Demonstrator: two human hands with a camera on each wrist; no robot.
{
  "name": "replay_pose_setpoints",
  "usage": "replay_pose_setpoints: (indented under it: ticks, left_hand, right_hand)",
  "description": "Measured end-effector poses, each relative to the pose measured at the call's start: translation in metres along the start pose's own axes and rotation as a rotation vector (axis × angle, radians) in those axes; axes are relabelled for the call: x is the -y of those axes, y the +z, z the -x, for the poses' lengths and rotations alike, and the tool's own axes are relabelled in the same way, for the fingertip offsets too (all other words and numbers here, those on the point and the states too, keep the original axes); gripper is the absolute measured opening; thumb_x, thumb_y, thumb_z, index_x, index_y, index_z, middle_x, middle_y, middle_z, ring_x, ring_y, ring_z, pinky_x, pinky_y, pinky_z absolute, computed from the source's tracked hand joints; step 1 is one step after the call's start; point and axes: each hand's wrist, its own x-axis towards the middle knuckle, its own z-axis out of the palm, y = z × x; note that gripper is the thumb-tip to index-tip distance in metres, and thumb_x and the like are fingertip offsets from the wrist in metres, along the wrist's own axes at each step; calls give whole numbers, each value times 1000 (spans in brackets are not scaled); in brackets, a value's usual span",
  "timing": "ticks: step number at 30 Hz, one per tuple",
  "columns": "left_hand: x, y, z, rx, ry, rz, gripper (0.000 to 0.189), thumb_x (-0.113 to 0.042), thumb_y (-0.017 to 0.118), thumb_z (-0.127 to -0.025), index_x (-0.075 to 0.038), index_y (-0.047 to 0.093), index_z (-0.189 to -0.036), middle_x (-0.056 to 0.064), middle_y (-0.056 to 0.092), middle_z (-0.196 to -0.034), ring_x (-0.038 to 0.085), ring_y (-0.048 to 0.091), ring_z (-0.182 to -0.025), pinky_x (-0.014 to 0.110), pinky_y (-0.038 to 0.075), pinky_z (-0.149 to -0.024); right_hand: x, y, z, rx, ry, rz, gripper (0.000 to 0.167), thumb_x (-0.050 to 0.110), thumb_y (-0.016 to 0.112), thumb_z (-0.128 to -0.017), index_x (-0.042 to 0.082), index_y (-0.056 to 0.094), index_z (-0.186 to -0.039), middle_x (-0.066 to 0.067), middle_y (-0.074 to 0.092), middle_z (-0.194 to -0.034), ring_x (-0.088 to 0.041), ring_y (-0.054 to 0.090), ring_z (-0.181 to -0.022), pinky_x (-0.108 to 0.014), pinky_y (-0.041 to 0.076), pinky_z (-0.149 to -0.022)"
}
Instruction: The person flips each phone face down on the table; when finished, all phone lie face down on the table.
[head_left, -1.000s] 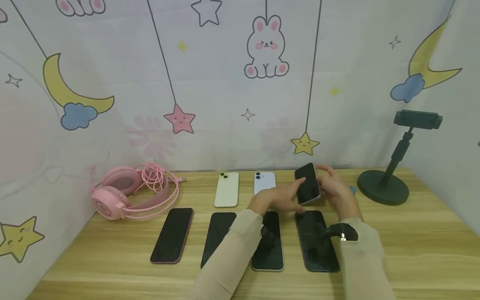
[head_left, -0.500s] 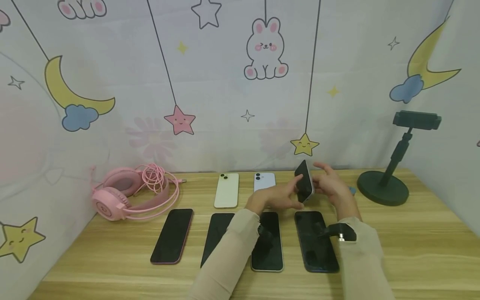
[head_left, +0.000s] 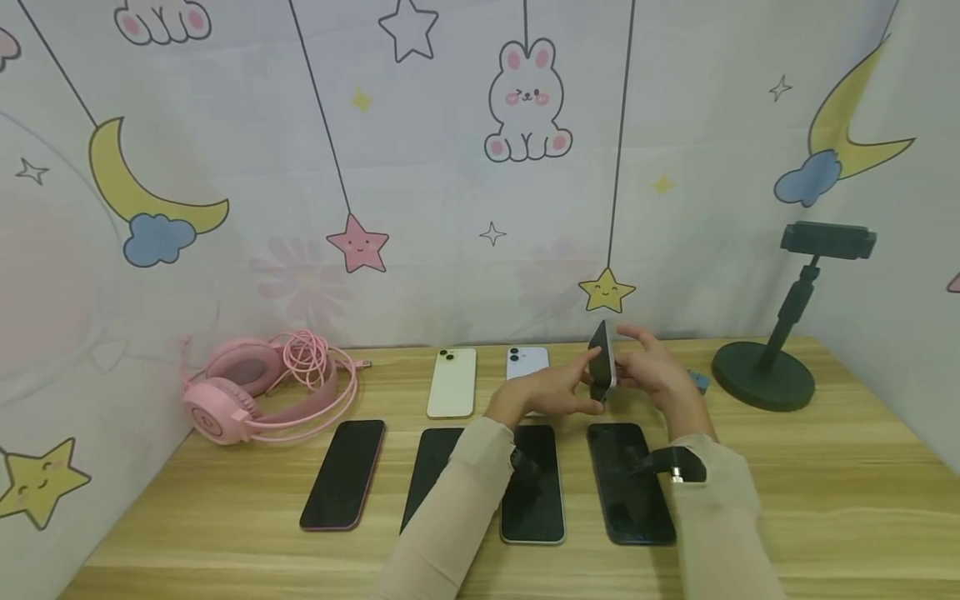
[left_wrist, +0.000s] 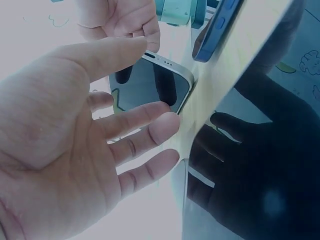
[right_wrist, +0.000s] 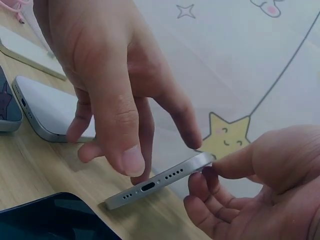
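Note:
A smartphone [head_left: 602, 367] with silver sides stands tilted on its long edge at the back of the table, its black screen towards the left hand. The right hand [head_left: 654, 372] pinches its raised edge near a corner, thumb on one side and curled fingers on the other, as the right wrist view shows. Spread loosely around the screen side is the left hand [head_left: 551, 392], its fingers mostly straight and close to the glass. Below both hands lies a dark phone [head_left: 632, 487], screen up. A pale phone [right_wrist: 52, 110], back side up, is partly hidden behind the left hand.
Dark phones [head_left: 534, 500] lie in a front row, partly under the left sleeve. A cream phone [head_left: 452, 382] lies behind them. Pink headphones [head_left: 225, 400] with coiled cable sit at left. At right are a small blue object [head_left: 699, 381] and a dark green stand [head_left: 763, 375].
The phone has turned from leaning with its screen facing up to nearly upright on its long edge, its screen now towards the left. Both hands have stayed around it.

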Motion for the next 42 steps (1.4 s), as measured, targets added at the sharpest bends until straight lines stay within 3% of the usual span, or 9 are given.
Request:
replay_pose_setpoints:
  ticks: [7, 14, 18, 22, 29, 42]
  left_hand:
    - [3, -3, 0, -45, 48, 42, 84, -31, 61, -101, -17, 5, -162, 15, 54, -143, 23, 53, -129, 35, 41, -106]
    - [4, -4, 1, -99, 59, 35, 80, -33, 60, -101, -14, 11, -162, 13, 59, -138, 19, 59, -122, 31, 45, -101]
    - [4, -4, 1, -126, 60, 39, 79, -32, 61, -101, -12, 14, -161, 14, 60, -136, 17, 64, -111, 30, 47, -95]
    - [3, -5, 1, -155, 38, 21, 78, -34, 62, -100, -12, 18, -160, 12, 58, -138, 19, 62, -114, 32, 46, -97]
    - [4, -7, 2, -193, 9, -3, 78, -36, 62, -99, -9, 21, -160, 11, 54, -143, 20, 59, -118, 35, 47, -97]
    - [7, -15, 6, -229, 17, 25, 71, -29, 67, -97, -4, 33, -154, 12, 58, -135, 13, 58, -90, 27, 47, -80]
  right_hand:
    - [0, 4, 1, 37, -3, 37, 62, 10, 48, -105, 6, 18, -159, -18, 67, -110, -15, 66, -89, -35, 51, -85]
    - [-2, 6, 1, 97, -2, 61, 61, 15, 49, -106, 7, 21, -159, -30, 54, -136, -27, 63, -111, -46, 47, -97]
    - [-4, 6, 2, 136, 4, 78, 62, 17, 50, -106, 6, 20, -159, -29, 53, -138, -27, 63, -111, -43, 48, -92]
    - [-6, 6, 1, 162, 15, 87, 63, 19, 50, -106, 5, 19, -159, -29, 52, -139, -26, 63, -110, -40, 50, -88]
    - [-12, 6, -1, 214, 42, 78, 64, 20, 48, -107, 2, 15, -159, -31, 43, -146, -42, 49, -131, -55, 42, -104]
    - [-13, 10, -3, 210, 70, 82, 65, 18, 53, -105, 5, 20, -159, -32, 32, -153, -48, 38, -137, -56, 40, -106]
